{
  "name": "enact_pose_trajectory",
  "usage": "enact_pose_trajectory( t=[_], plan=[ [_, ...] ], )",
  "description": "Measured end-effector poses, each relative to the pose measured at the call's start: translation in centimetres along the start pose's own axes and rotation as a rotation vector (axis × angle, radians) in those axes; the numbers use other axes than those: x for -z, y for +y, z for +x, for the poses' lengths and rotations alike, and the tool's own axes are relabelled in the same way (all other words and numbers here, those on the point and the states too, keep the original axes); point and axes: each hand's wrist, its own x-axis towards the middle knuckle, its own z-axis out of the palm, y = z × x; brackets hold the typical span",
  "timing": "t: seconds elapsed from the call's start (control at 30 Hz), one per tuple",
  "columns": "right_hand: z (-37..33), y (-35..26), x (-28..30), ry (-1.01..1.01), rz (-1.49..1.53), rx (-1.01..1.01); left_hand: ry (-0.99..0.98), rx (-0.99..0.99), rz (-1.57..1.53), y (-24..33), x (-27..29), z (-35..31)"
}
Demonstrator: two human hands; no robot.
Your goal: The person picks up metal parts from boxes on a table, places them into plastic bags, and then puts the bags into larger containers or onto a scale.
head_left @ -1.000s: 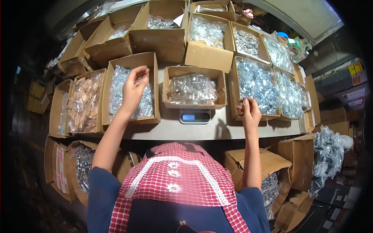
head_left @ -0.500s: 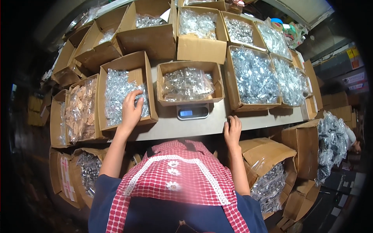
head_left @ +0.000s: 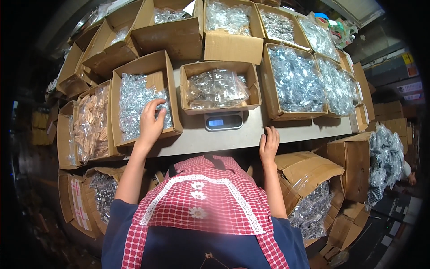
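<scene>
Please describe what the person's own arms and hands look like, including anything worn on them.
The left hand and right hand are ungloved, with no watch or bracelet visible; the forearms are bare too. The short sleeves are plain dark blue. Over the top is a red-and-white checked apron with white lace trim and white flowers.

Left hand [head_left: 152, 120]: 1 | right hand [head_left: 268, 144]: 1 | digital scale [head_left: 224, 125]: 1 | carton on scale [head_left: 197, 110]: 1 | front-row cartons left of scale [head_left: 145, 66]: 3 | checked apron [head_left: 163, 208]: 1 | white apron flowers [head_left: 197, 213]: 3
</scene>
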Motion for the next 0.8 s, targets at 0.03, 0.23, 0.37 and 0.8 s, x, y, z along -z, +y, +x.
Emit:
enact_pose_trajectory(
  t=[0.03, 0.23, 0.37, 0.8],
  plan=[
    [-0.1, 0.0, -0.1, 0.0, -0.004, 0.001, 0.001, 0.004, -0.006, 0.0, 0.0, 0.0],
    [1.0, -1.2, 0.1, 0.011, 0.15, -0.121, 0.031, 0.013, -0.062, -0.1, 0.3, 0.2],
    [5.8, -4.6, 1.4, -0.066, 0.65, -0.426, 0.052, -0.175, 0.143, 2.4, 0.0, 2.8],
    [13.6, -6.2, 3.0, -0.448, 1.026, -0.84, -0.237, -0.26, 0.324, 0.9, -3.0, 10.5]
  ],
)
